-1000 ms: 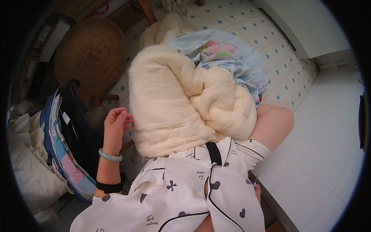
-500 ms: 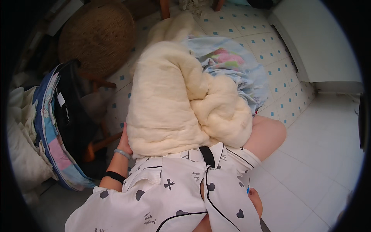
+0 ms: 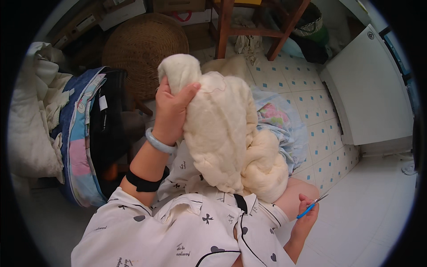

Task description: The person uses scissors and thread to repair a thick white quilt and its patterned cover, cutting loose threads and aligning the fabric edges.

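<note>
A thick cream-coloured piece of padding (image 3: 218, 133), like fluffy quilt batting, lies across my lap in folds. My left hand (image 3: 172, 104) grips its upper left edge and holds that part raised, thumb on the near face and fingers behind. A thin reddish thread curves over the top of the padding. On the right, beside my bare knee, my right hand (image 3: 307, 213) is closed around small blue-handled scissors (image 3: 308, 210), whose tips point up and right, apart from the padding. A bunched light-blue cloth with a pink print (image 3: 278, 118) lies on the floor beyond.
To the left, a bag with a blue and pink patterned rim (image 3: 80, 151) stands beside cream fabric (image 3: 38, 120). Behind are a round wicker lid or tray (image 3: 142, 49) and a wooden stool (image 3: 253, 32). A white cabinet (image 3: 367, 89) stands at the right on tiled floor.
My left hand has risen from the padding's lower left side and lifted its edge, exposing the thread. My right hand with the scissors has come up beside my knee. The view has shifted.
</note>
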A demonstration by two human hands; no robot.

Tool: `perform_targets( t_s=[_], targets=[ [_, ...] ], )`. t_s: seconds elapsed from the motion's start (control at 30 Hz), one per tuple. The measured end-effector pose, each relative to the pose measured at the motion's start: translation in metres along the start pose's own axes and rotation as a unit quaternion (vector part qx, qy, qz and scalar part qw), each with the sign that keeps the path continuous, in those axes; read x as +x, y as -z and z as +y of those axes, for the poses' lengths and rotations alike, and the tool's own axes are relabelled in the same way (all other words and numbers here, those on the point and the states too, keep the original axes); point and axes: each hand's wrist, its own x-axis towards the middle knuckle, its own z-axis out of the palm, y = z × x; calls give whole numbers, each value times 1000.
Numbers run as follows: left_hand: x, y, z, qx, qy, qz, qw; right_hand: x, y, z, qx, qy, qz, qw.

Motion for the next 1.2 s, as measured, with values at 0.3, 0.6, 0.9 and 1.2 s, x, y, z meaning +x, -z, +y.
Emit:
perform_targets(
  t_s=[0.3,0.6,0.9,1.2],
  targets=[
    [-93,-156,-50,246,-110,-641,719,29,-28,-133,58,291,12,955],
    [-110,-102,-104,286,3,-817,501,58,-121,-59,-222,57,-296,927],
    [-19,11,-41,438,0,-243,865,92,-114,-41,49,36,-82,995],
    [-80,27,-98,614,-162,-200,746,112,-164,-35,10,32,-181,983]
  ],
)
